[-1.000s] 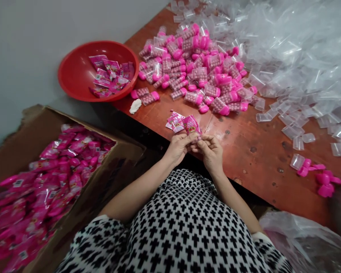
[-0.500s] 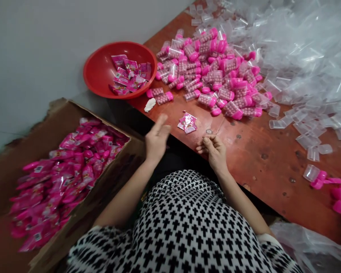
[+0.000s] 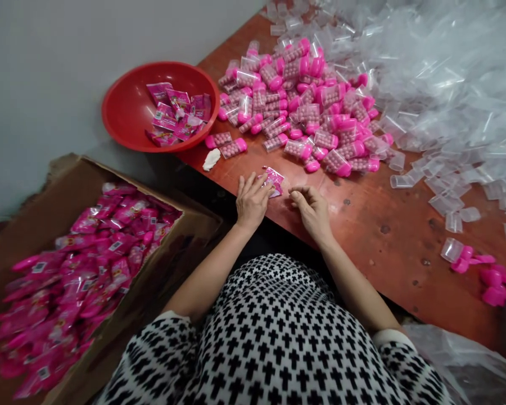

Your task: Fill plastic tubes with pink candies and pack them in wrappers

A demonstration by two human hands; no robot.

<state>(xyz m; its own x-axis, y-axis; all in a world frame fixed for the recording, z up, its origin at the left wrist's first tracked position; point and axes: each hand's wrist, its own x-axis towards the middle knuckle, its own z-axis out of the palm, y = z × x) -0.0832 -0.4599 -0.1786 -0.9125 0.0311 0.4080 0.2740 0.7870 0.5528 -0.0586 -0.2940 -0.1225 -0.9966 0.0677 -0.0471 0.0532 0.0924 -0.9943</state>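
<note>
Several small pink printed packets (image 3: 275, 179) lie in a little pile near the front edge of the reddish wooden table (image 3: 362, 247). My left hand (image 3: 252, 203) rests over their left side, fingers stretched out and fingertips touching the packets, partly covering them. Just right of the pile, my right hand (image 3: 312, 212) is held low with its fingers curled and thumb and forefinger pinched together. Whatever is between those fingertips, if anything, is too small to make out. A crumpled white scrap (image 3: 211, 160) lies to the left of the pile.
A red bowl (image 3: 118, 121) holds similar packets at the left. Behind my hands are pink-capped clear tubes of small balls (image 3: 307, 115), and right of them many clear empty tubes (image 3: 442, 112). A cardboard box (image 3: 196, 222) of filled pink bags stands lower left. Pink plastic parts (image 3: 495, 281) lie right.
My left hand has moved right from beside the table edge onto the packets. My right hand has shifted slightly closer to them. The whole view has swung slightly.
</note>
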